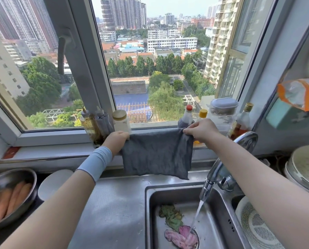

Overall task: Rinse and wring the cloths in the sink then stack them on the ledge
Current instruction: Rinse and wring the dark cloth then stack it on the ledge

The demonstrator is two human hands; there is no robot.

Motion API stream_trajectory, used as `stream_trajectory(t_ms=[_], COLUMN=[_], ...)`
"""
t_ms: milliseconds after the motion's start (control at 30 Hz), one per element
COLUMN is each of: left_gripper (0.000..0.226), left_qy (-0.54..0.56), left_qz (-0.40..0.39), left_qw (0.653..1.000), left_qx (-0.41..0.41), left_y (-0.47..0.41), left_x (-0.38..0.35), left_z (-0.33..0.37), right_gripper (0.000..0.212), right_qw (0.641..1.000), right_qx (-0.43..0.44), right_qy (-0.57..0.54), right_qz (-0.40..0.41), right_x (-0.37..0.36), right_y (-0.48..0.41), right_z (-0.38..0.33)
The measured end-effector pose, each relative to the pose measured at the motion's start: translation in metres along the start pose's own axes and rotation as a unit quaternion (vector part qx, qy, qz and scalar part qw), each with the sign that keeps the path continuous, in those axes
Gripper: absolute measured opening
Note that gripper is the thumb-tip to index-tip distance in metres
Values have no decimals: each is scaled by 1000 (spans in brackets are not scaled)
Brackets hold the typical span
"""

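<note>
A grey cloth hangs spread out in front of the window ledge. My left hand grips its top left corner and my right hand pinches its top right corner. Its lower edge dangles just above the back rim of the steel sink. Down in the sink lie a green cloth and a pink cloth, both crumpled near the drain. The tap is running, and its stream falls onto the pink cloth.
Sauce bottles, a white jar and more bottles crowd the ledge behind the cloth. A steel bowl of sausages and a white lid sit on the left counter. A white colander and stacked plates are at right.
</note>
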State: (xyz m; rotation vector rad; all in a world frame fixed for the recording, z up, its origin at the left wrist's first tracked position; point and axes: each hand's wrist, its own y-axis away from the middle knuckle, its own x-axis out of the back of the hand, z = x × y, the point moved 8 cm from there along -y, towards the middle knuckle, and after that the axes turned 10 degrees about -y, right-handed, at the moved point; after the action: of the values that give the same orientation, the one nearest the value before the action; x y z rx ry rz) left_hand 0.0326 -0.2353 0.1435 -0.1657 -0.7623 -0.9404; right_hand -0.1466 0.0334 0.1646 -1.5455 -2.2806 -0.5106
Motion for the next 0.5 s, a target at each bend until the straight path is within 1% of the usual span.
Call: stream_trajectory(t_ms=[67, 133, 233, 300, 333, 400, 433, 500], left_gripper=[19, 9, 11, 8, 11, 27, 34, 45], left_qy=[-8, -24, 121, 146, 150, 164, 157, 93], left_qz=[-36, -85, -148, -178, -191, -222, -237, -245], left_qw=[999, 996, 982, 973, 969, 958, 954, 956], left_qx=[5, -16, 3, -31, -48, -76, -95, -130], left_y=[7, 16, 34, 42, 45, 48, 50, 50], left_x=[-21, -48, -83, -94, -94, -92, -90, -87], left_z=[8, 22, 40, 55, 58, 62, 62, 61], right_gripper=[15, 18, 19, 22, 23, 26, 28, 29], right_qw=[999, 996, 994, 994, 994, 983, 978, 981], right_qx=[7, 16, 34, 36, 24, 2, 11, 53], right_qy=[20, 32, 28, 1, -38, -126, -137, -91], right_qz=[-46, -78, -100, -103, -104, -137, -156, -162], right_x=[-22, -44, -72, -80, -80, -77, -75, -69], right_y=[7, 18, 31, 34, 34, 37, 39, 40], right_z=[-5, -12, -21, -21, -18, -14, -14, -16])
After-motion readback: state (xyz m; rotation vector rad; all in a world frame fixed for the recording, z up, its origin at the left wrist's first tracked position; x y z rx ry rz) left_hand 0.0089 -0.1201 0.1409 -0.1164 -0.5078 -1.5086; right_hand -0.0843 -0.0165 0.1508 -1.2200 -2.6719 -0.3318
